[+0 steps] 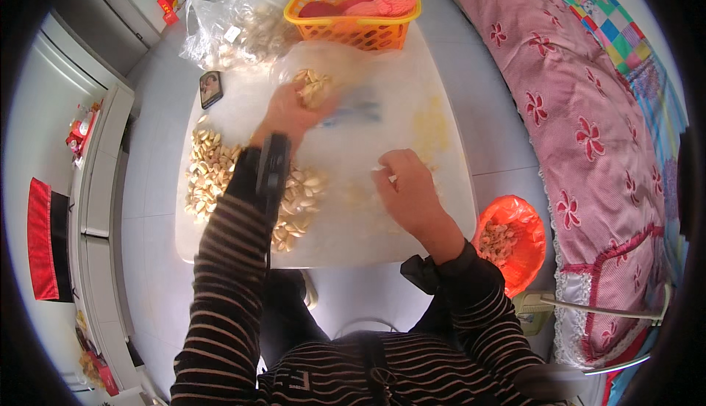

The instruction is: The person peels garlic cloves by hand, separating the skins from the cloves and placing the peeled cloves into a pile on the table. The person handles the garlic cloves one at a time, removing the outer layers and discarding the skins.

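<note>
My left hand [292, 105] reaches over the far left part of the white table [353, 246], fingers closed around a small handful of pale, unshelled nuts or seeds [313, 83]. A translucent plastic bag [342, 61], blurred, lies just beyond it. My right hand [405, 188] is at the table's right side, fingers curled, with a small white piece between thumb and fingers. Pale nuts of the same look are heaped at the left [204, 185], and another pile [298, 196] lies partly behind my left forearm.
An orange plastic basket [353, 33] with pink-red yarn and a clear bag [237, 31] stand at the far end. A phone [210, 90] lies at the left edge. A red-lined bin [513, 240] with scraps and a pink-covered bed or sofa [551, 102] are at the right.
</note>
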